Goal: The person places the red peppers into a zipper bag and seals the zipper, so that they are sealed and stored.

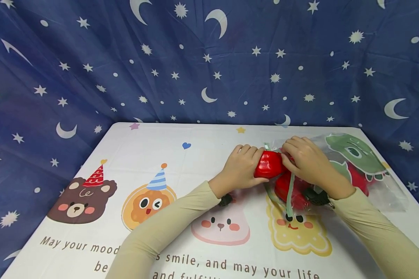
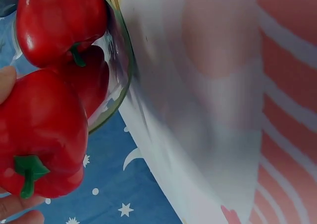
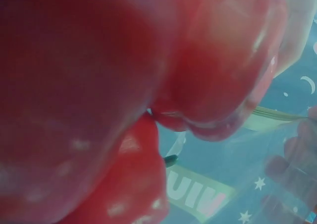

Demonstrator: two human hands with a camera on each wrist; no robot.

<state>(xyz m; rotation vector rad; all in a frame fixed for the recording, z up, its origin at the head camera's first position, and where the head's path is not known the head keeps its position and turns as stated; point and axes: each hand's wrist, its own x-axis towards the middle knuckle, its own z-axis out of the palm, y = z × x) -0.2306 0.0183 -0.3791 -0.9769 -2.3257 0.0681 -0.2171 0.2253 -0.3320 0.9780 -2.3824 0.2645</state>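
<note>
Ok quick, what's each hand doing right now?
Left hand: fingers curled round a red pepper, holding it at the clear bag's mouth.
Right hand: fingers curled at the bag's opening beside the pepper, apparently holding the bag's edge.

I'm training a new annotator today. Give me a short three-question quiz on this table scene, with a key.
1. True or false: the left hand holds a red pepper.
2. Where do the other peppers lie? A) on the bare table B) inside the clear bag C) in a bowl
3. What does the right hand hold?

Key:
1. True; its fingers curl round the pepper at the bag's mouth.
2. B; the left wrist view shows two peppers behind the clear plastic.
3. The bag's open edge, beside the held pepper.
</note>
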